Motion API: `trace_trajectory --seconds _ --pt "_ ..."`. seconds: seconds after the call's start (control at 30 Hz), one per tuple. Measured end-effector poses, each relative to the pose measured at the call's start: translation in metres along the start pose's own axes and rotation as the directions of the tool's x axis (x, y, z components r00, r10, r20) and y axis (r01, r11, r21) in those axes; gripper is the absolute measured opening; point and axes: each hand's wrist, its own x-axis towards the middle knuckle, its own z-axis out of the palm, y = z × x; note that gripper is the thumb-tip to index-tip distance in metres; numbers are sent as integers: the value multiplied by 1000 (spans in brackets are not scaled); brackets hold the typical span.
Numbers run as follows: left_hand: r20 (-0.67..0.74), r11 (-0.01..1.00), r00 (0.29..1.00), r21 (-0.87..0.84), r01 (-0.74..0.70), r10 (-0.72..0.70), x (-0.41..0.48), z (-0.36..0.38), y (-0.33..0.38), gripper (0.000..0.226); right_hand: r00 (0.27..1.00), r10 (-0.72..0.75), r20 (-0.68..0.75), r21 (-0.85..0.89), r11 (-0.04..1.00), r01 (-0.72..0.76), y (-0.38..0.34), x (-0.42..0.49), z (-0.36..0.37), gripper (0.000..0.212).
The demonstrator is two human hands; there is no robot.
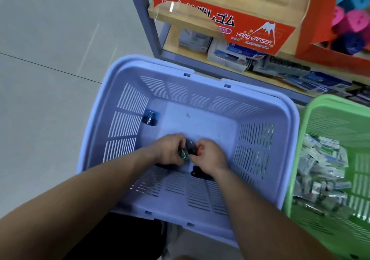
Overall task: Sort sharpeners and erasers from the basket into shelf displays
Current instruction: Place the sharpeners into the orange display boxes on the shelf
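Sharpeners (189, 146): few remaining, low in the lilac basket (290, 109). Left hand (170, 149) grips a green one (184, 155); right hand (211, 156) pinches a reddish one (200, 150), seemingly bunching several for one trip to the shelf (174, 32).

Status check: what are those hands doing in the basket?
Left hand grips green item; right hand pinches dark item. Blue item loose by purple basket wall. Nothing blocking.
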Motion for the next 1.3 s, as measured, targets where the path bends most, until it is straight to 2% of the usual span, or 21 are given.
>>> trace_trajectory --seconds 0.13,0.23,0.33,0.4,0.5,0.6,0.63,0.7,0.8,0.9,0.97,1.07,1.23,1.3 --pt "-85 980 996 -200 12 -30 -13 -27 7 63 999 2 -43 171 985 5 -18 4 -19 20" --pt "-130 916 991 -400 -32 -22 -33 -58 24 61 993 -49 -108 341 936 83 -47 -3 -49 18" --pt "-217 820 974 -567 -76 -60 -66 -95 48 46 977 -132 -165 440 877 193 -74 -23 -82 21" --pt "-291 795 952 -598 -104 -95 -94 -117 73 28 961 -212 -180 462 844 273 -88 -44 -105 21" --pt "-343 761 932 -634 -138 -116 -132 -135 114 14 924 -324 -204 462 800 383 -103 -88 -145 19" --pt "-434 791 901 -558 -252 -19 -165 -136 151 6 888 -399 -229 467 756 459 -108 -132 -184 19" --pt "-471 821 881 -485 -302 46 -177 -136 164 12 871 -432 -232 452 745 490 -107 -146 -196 19" --pt "-536 865 824 -313 -393 180 -197 -134 191 13 848 -480 -224 427 734 529 -102 -172 -220 18" --pt "-607 846 734 -181 -502 306 -217 -127 231 10 817 -521 -248 363 731 577 -90 -207 -252 21" --pt "-634 827 703 -173 -535 323 -227 -123 262 12 799 -544 -256 273 752 600 -69 -237 -282 36" --pt "-646 832 691 -153 -534 324 -226 -121 276 17 824 -525 -212 248 787 565 -48 -252 -302 49" --pt "-663 840 682 -146 -523 309 -218 -114 294 19 852 -502 -150 301 797 523 -14 -268 -327 51" --pt "-616 793 702 -197 -576 357 -192 -103 326 19 855 -438 -278 543 662 516 11 -273 -342 44" --pt "-604 773 708 -226 -592 366 -183 -103 333 17 844 -415 -340 552 638 537 11 -271 -346 42"
